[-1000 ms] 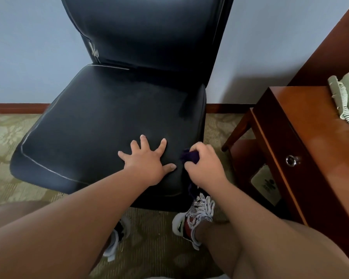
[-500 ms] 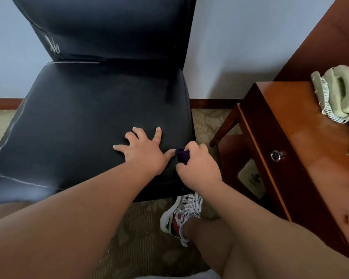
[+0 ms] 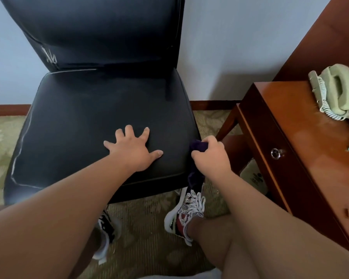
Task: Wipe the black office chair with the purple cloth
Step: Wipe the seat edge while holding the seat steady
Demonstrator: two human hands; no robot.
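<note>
Since half a second ago the right hand [image 3: 210, 158] has been shifted outward, off the left hand's thumb and onto the right front corner of the seat [image 3: 99, 117], and more of the cloth [image 3: 197, 147] is now seen hanging below it. The left hand [image 3: 133, 152] has been kept flat in much the same spot. The right hand's fingers are curled tightly round the purple cloth, which is bunched at the knuckles and pressed against the seat's right edge. A dark tail of it is draped down past the front corner. The left hand is spread wide, palm down on the front part of the seat, fingers straight and apart, with nothing held. Both hands are set on the black chair [image 3: 101, 31], which is backed against a pale wall [image 3: 240, 47]. Scuffed pale lines are seen along the seat's left seam and low on the backrest. Under the seat's front edge two patterned shoes [image 3: 187, 210] are planted on a green patterned carpet [image 3: 0, 133]. To the right, well apart from the chair, a glossy wooden desk [image 3: 310, 148] is seen with a round drawer knob [image 3: 275, 153]. A pale green phone [image 3: 336, 91] with a coiled cord is placed on top, and a few small items on the desk are too small to identify.
</note>
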